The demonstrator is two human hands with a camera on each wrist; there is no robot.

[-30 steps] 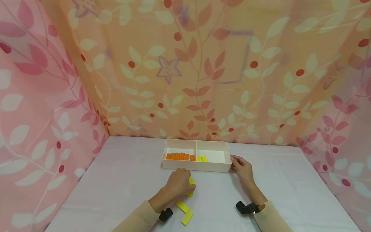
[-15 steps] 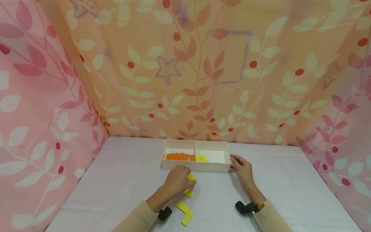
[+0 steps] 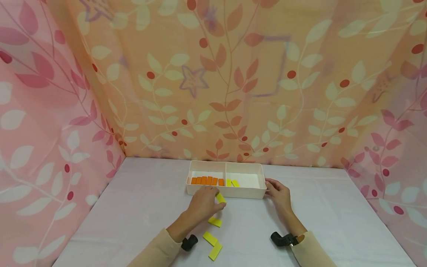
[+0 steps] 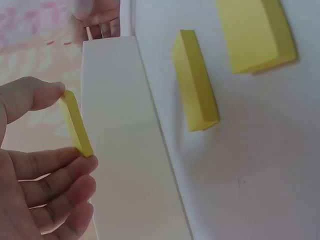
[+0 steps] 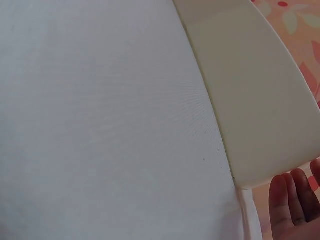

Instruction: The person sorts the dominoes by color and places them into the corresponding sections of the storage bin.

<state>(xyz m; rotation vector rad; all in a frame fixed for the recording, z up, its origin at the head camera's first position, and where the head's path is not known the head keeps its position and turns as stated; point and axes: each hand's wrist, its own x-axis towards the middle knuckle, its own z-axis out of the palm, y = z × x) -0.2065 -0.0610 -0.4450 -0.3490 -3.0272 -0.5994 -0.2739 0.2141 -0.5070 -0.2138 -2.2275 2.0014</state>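
Observation:
My left hand [image 3: 203,202] pinches a yellow domino-like block [image 3: 220,198] between thumb and fingertips, just in front of the white two-compartment box [image 3: 233,191]. In the left wrist view the pinched yellow block [image 4: 76,124] stands beside the box's long wall [image 4: 120,125], apart from it. My right hand [image 3: 280,194] holds the box's right end; in the right wrist view its fingers [image 5: 295,195] lie against that end. Several orange blocks [image 3: 209,180] line the left compartment's front. Two yellow blocks [image 3: 235,183] lean in the right compartment.
Three loose yellow blocks lie on the white-covered table [image 3: 133,211]: one block [image 3: 215,222] below my left hand, and two touching at the front, the nearer block [image 3: 215,251] angled. A floral curtain [image 3: 233,92] stands behind the box.
My left hand has lifted the yellow block from the table and moved it forward toward the box, uncovering another yellow block below. My right hand stays at the box's end.

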